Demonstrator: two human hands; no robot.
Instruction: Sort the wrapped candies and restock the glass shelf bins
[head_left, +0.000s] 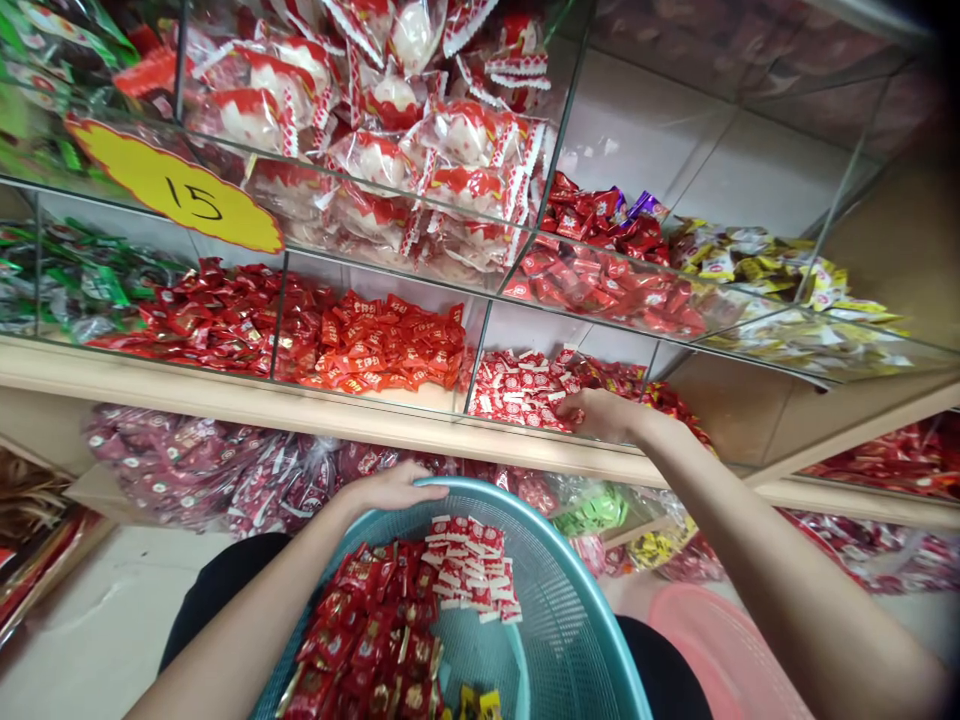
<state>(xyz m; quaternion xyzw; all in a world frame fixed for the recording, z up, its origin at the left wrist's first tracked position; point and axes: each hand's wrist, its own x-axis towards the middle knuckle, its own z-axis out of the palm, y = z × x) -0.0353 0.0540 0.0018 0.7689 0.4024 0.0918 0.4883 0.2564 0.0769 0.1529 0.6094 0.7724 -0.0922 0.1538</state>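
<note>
My left hand [397,487] is closed over the rim of a teal plastic mesh basket [577,580], between my knees. Inside the basket lie dark red wrapped candies [367,630] on the left, small red-and-white wrapped candies [472,565] near the far side and a few yellow-wrapped pieces [480,703] at the bottom. My right hand [600,413] reaches into a shelf bin of the same red-and-white candies [521,385]. Its fingers are curled down among the wrappers, with the tips partly hidden.
Clear dividers part the shelf bins. Orange-red candies [390,345] lie left of my right hand's bin; large red-and-white packets [450,150] sit above. A yellow price tag [180,190] reads 15. Bagged candies [187,465] fill the space under the wooden ledge [187,400]. A pink basket [712,640] stands right.
</note>
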